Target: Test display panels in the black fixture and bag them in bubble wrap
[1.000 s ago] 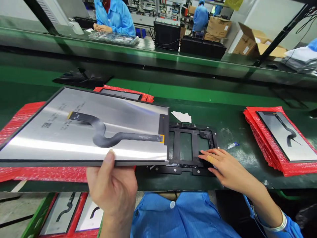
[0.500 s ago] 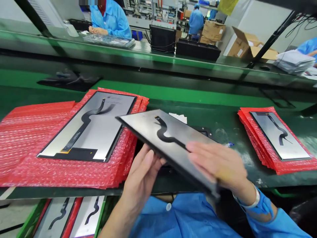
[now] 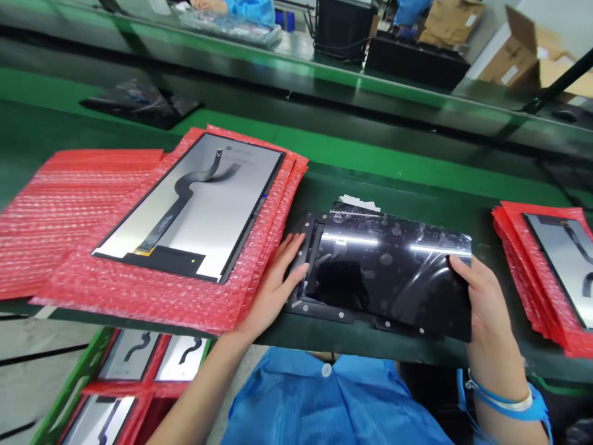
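My right hand [image 3: 486,296] grips the right end of a display panel [image 3: 389,272], thumb on top of its glossy dark face, which now points up under clear film. Beneath the panel lies a flat black fixture plate [image 3: 319,309] with several small round silver spots along its border. The panel covers most of that plate, and its left end lies by the plate's inner edge. My left hand [image 3: 273,290] rests with fingers stretched out on the plate's left side, beside the panel's left end. White paper pieces [image 3: 359,203] show behind the panel.
At left, a display panel [image 3: 194,204] with a ribbon cable lies on red bubble-wrap bags [image 3: 199,309]. Another bag stack [image 3: 523,272] with a panel stands at right. A green crate [image 3: 69,377] holding panels sits below the bench edge. A person's hand [image 3: 208,5] shows across the bench.
The panel has been turned over, from silver back with ribbon cable to dark face up, and lowered onto the plate. My left hand has let go of it; the view has shifted downward.
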Motion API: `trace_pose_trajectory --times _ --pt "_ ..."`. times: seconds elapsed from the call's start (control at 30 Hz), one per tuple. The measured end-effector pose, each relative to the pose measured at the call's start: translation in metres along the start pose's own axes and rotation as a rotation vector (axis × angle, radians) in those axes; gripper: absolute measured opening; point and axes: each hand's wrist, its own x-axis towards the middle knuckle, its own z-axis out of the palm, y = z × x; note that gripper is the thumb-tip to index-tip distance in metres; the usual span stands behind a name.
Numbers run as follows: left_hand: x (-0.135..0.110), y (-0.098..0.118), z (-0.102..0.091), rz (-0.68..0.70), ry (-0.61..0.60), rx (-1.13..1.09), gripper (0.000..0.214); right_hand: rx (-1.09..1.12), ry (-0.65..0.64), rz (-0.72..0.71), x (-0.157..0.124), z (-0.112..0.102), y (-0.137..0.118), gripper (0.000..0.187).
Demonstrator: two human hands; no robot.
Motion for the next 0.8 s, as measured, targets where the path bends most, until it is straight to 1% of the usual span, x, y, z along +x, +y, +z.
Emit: trace_pose_trajectory --times 0.07,0.17,0.4,0.67,0.8 --pt "0.001 0.001 0.0 0.043 -0.029 0.04 0.058 -0.034 -0.022 0.016 0.0 0.003 0.004 0.043" --pt "0.001 0.0 0.002 0.082 -0.036 0.079 0.055 -0.073 -0.041 0.044 0.001 0.006 0.007 0.041" --pt "0.0 -0.004 0.004 0.099 -0.056 0.149 0.05 -0.122 -0.014 0.043 0.0 0.013 0.007 0.043" --pt "0.0 -0.006 0.006 0.134 -0.051 0.173 0.052 -0.163 -0.023 0.061 0.001 0.015 0.008 0.042" --pt "-0.001 -0.006 0.007 0.145 -0.046 0.195 0.051 -0.174 -0.011 0.065 0.002 0.015 0.009 0.046"
